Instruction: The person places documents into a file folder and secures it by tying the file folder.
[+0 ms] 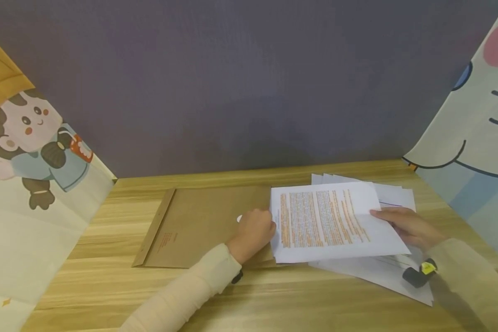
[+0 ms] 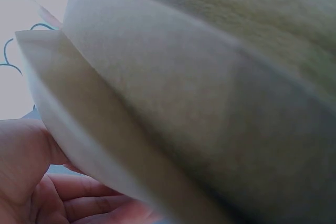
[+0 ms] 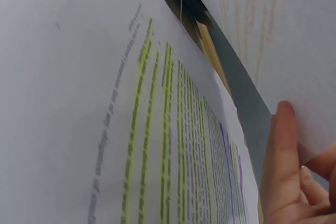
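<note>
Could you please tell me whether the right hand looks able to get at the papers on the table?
Probably yes, once free: the papers lie just below the right hand, though it pinches the orange-marked sheet, which partly covers them.

Wood-grain tabletop (image 1: 299, 297), brown envelope (image 1: 203, 226) lying left of centre, overlapping white sheets (image 1: 377, 273) at right

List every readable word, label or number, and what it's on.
"any obligations of" (likely): green-highlighted sheet; its other print is too blurred.
Orange-highlighted sheet: print too small.
Brown envelope: red print too small.
Yellow label at right wrist: too blurred.
</note>
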Available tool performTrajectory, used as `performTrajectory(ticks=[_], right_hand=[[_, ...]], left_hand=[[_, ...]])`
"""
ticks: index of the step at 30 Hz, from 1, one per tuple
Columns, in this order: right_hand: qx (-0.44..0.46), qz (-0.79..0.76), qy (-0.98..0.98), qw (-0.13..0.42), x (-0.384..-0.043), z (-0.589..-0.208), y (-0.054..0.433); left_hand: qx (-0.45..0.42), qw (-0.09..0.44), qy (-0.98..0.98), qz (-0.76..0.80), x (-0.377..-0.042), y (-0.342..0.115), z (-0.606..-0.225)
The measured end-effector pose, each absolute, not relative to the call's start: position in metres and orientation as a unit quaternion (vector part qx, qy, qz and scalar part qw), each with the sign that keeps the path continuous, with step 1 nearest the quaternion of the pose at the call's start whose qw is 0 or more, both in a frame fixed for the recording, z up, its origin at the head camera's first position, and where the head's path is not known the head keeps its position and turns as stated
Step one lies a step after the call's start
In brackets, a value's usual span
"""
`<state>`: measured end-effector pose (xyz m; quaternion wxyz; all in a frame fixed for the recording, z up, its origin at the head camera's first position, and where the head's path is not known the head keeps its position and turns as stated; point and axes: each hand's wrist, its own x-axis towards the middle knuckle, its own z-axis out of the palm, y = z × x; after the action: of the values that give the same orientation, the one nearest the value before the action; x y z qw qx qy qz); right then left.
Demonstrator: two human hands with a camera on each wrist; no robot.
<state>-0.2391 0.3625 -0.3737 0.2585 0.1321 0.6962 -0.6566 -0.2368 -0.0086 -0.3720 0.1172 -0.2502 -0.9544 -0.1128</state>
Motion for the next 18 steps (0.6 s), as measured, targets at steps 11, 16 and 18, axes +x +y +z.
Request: performTrajectory(ticks=[11,16,18], right_hand=[[0.125,-0.675,0.681,0.252,-0.239,-0.375,0.348],[0.117,-0.69,0.672,0.242,-0.238,-0.376,0.34],[0.11,-0.7,0.663,0.243,-0.238,-0.377,0.338]], left_hand=[[-0.249,0.11,-0.953,-0.134,-0.235,-0.01,-0.369],[-0.237,0.084,-0.959,-0.132,-0.236,-0.009,-0.368],[-0.241,0.082,-0.958,-0.135,-0.236,-0.009,-0.369]])
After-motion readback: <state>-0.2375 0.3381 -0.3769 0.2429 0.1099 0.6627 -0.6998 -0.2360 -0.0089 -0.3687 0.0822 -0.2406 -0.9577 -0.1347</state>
